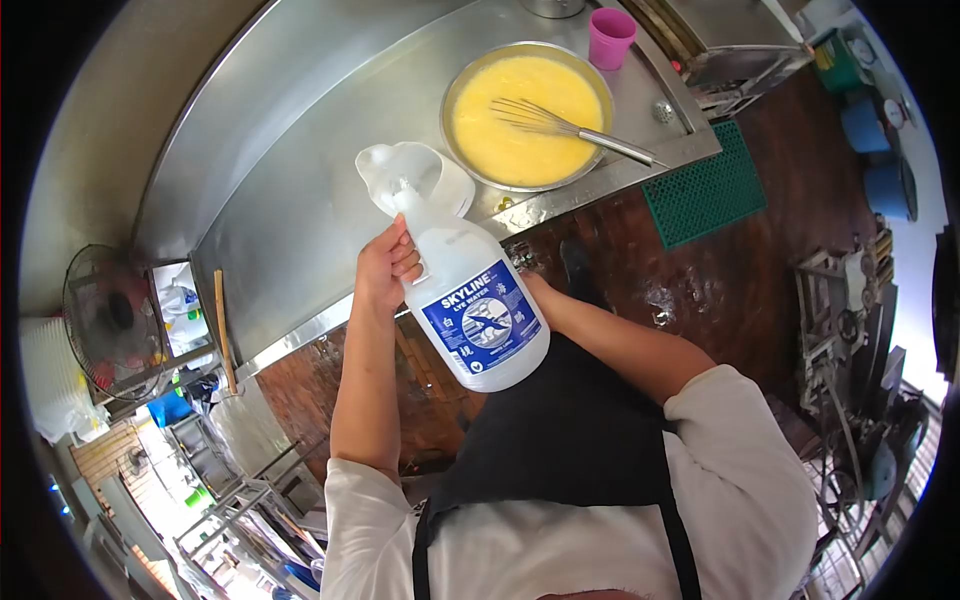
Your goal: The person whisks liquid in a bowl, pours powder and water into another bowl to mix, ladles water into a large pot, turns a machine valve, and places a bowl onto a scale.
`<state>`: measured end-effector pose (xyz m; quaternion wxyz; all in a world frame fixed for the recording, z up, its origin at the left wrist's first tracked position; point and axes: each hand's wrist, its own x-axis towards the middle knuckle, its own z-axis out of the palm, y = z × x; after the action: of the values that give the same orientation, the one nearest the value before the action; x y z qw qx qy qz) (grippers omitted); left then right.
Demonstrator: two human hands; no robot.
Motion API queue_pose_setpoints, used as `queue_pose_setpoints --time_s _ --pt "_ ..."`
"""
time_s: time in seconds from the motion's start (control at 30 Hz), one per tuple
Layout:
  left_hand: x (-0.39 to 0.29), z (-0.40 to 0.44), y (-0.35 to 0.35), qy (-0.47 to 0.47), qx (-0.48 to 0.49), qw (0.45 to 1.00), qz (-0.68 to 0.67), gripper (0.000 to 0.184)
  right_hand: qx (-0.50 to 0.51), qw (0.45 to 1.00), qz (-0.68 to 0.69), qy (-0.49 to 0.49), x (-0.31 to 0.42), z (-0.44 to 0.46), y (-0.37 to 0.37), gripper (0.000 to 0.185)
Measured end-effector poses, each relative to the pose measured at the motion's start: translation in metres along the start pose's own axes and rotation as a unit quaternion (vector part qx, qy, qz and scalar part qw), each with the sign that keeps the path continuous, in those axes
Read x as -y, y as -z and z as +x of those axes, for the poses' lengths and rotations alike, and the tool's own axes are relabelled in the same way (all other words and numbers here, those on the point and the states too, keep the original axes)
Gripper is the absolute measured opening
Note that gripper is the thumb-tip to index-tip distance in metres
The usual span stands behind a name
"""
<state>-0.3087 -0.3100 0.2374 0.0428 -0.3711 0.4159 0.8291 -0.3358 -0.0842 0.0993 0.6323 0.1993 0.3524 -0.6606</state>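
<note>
A translucent plastic jug of lye water [468, 345] with a blue SKYLINE label is tipped, its neck pointing at a white plastic pitcher [456, 187] on the counter. My left hand [385, 264] is wrapped round the jug's handle near the neck. At the jug's right side, low down, my right hand [537, 292] supports it; most of those fingers are hidden behind the jug. Beyond the pitcher stands a wide metal bowl [447, 128] of yellow liquid [500, 95]. A whisk [580, 132] rests in it, handle over the rim. Whether liquid is flowing, I cannot tell.
The steel counter [290, 190] has a raised front edge. A pink cup [611, 38] stands behind the bowl. On the wet brown floor lies a green mat [705, 185]. A fan [115, 320] is at the left, and metal equipment [840, 330] stands at the right.
</note>
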Motion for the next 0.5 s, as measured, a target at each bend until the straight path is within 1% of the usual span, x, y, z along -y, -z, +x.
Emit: queue_pose_setpoints --time_s 0.03,0.13,0.23,0.27,0.37,0.4,0.5 --pt "0.000 0.001 0.001 0.007 0.007 1.000 -0.003 0.033 -0.007 1.000 -0.012 0.006 -0.001 -0.006 -0.003 0.042" --pt "-0.002 0.003 0.003 0.020 0.019 1.000 -0.009 0.033 -0.021 0.999 -0.044 0.019 0.008 -0.043 -0.029 0.053" --pt "0.001 0.006 0.001 0.029 0.000 1.000 0.009 0.032 -0.036 0.995 -0.073 0.059 0.002 -0.050 -0.025 0.059" --pt "0.002 0.006 0.000 0.028 -0.002 0.999 0.018 0.031 -0.022 0.995 -0.064 0.073 0.004 -0.057 -0.029 0.060" --pt "0.001 0.009 0.004 0.031 -0.003 0.999 0.027 0.031 -0.022 0.988 -0.120 0.093 -0.002 -0.053 -0.026 0.061" --pt "0.005 0.013 0.009 0.037 0.001 0.999 0.020 0.031 -0.009 0.983 -0.138 0.121 -0.005 -0.057 -0.024 0.060" --pt "0.009 0.016 0.009 0.049 0.005 0.999 0.002 0.031 0.003 0.990 -0.082 0.116 -0.003 -0.064 -0.027 0.058"
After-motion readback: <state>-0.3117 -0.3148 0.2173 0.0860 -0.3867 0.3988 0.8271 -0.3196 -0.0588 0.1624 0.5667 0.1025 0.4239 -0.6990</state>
